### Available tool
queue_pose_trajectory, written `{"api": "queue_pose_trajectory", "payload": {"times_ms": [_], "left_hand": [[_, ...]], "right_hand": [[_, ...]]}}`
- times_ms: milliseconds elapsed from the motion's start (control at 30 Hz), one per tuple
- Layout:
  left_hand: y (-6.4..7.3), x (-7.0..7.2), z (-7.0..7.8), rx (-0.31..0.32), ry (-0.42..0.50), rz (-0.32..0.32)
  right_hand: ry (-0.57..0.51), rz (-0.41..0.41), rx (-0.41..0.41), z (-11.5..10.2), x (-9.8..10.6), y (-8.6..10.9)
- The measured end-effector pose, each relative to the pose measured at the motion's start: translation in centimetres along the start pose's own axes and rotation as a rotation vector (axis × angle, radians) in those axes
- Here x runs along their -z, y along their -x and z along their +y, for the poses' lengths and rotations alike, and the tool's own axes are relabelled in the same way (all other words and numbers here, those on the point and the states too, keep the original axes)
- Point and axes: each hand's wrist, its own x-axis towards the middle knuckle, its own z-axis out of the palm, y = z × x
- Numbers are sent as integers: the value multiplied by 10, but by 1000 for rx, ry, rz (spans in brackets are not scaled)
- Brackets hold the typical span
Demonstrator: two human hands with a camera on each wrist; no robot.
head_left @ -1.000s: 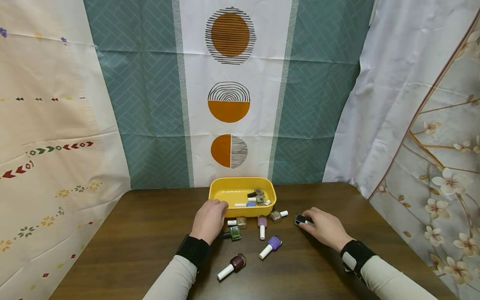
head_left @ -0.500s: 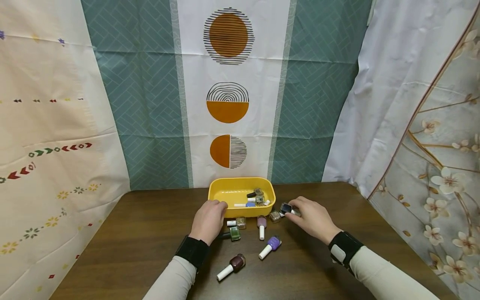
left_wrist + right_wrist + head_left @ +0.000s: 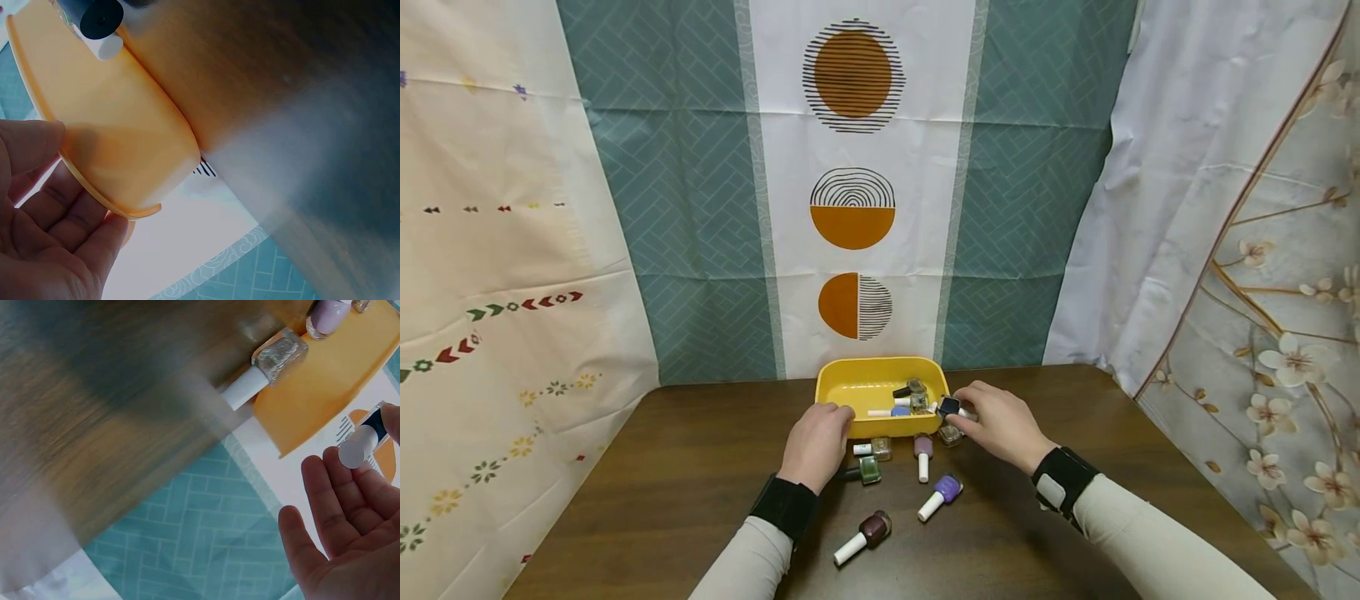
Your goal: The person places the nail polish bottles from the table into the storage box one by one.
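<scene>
My left hand (image 3: 816, 443) grips the near left rim of a yellow bin (image 3: 880, 363), thumb on one side and fingers on the other, as the left wrist view shows. Several nail polish bottles lie inside the bin toward its right side. My right hand (image 3: 1003, 423) pinches a dark nail polish bottle (image 3: 950, 407) with a white cap (image 3: 357, 449) between thumb and fingers, raised by the bin's right rim. Just beneath it, a glittery nail polish bottle (image 3: 281, 355) rests on the table against the bin.
In front of the bin lie a gold glitter bottle (image 3: 882, 449), a green bottle (image 3: 869, 470), a mauve bottle (image 3: 923, 447), a purple bottle (image 3: 948, 487) and a dark maroon bottle (image 3: 875, 527) on the brown table (image 3: 700, 492). Patterned curtains (image 3: 715, 325) hang behind the table edge.
My right hand has lifted the dark nail polish bottle off the table and carried it left to the bin's right rim. My left hand keeps its hold on the bin.
</scene>
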Motion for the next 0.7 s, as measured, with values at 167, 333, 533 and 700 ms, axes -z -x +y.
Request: {"api": "queue_pose_trajectory", "payload": {"times_ms": [167,333,533,700], "left_hand": [[0,0,0,0,5,0],[0,-1,-1,-11,1,15],[1,-2,-1,-27,-8,36],[1,-1,-1,-31,-7,37]], "right_hand": [[-12,-31,-29,-6,-4,-8],[-6,-20,-17,-11,-8,-15],[8,-12,-3,-17,-14,-25],[21,-15,0,-24,-19,-32]]}}
